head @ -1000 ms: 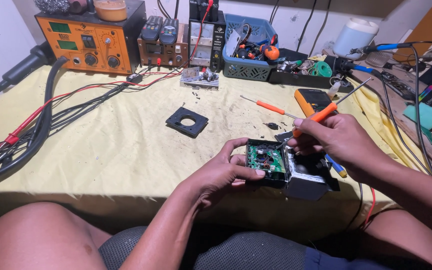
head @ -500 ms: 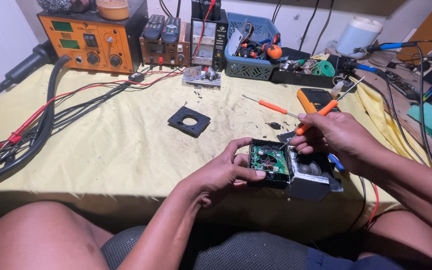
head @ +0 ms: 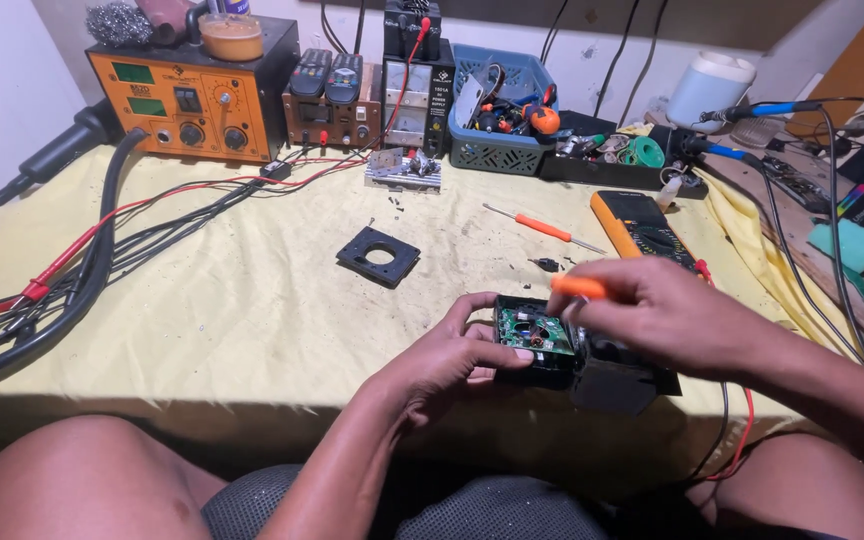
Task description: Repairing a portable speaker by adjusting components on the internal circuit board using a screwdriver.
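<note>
Two hands work on a small black box [head: 592, 365] at the bench's near edge. Its cover is off, baring a green circuit board [head: 535, 332]; the board is still seated inside. The left hand [head: 452, 355] curls round the box's side, steadying it. The right hand [head: 652, 315] pinches an orange-handled screwdriver [head: 578, 287], tip down over the board.

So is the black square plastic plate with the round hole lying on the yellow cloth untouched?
Yes, the black square plastic plate lies alone on the yellow cloth, away from both hands.
</note>
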